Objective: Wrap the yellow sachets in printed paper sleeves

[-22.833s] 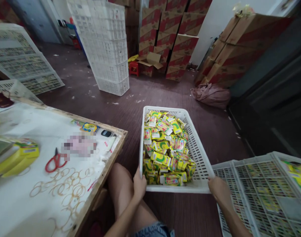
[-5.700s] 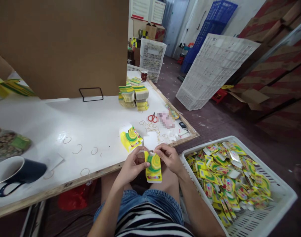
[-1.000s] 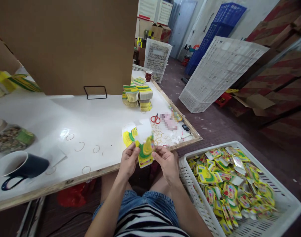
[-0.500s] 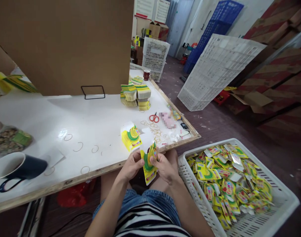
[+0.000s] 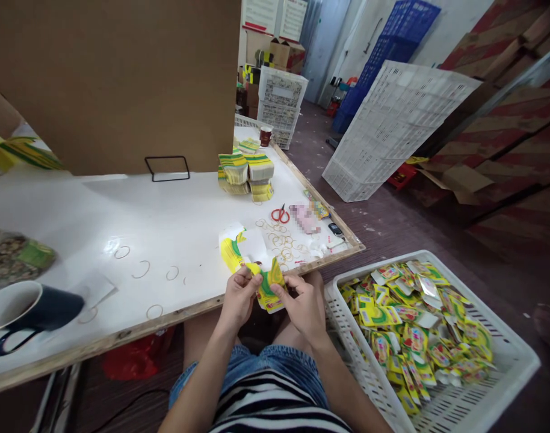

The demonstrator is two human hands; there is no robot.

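A yellow and green printed carton point(image 5: 268, 291) is held between my two hands over my lap, just past the table's front edge. My left hand point(image 5: 239, 293) pinches its left side with thumb and fingers. On the right side, my right hand point(image 5: 299, 300) grips it with the thumb across the front. White flaps stand up at its top. Right behind it on the table lies a small pile of flat yellow cartons point(image 5: 231, 251), partly covered by the held one.
A white crate point(image 5: 512, 355) full of folded cartons stands at my right. On the table point(image 5: 135, 216) are rubber bands point(image 5: 286, 243), red-handled scissors point(image 5: 280, 214), banded carton bundles point(image 5: 260, 168), a dark mug point(image 5: 61, 308) and a jar point(image 5: 15, 258). A large cardboard box point(image 5: 117, 84) blocks the back.
The carton in my hands has been raised and turned, with its white flaps now spread at the top. My left hand has shifted up slightly. The view has drifted a little.
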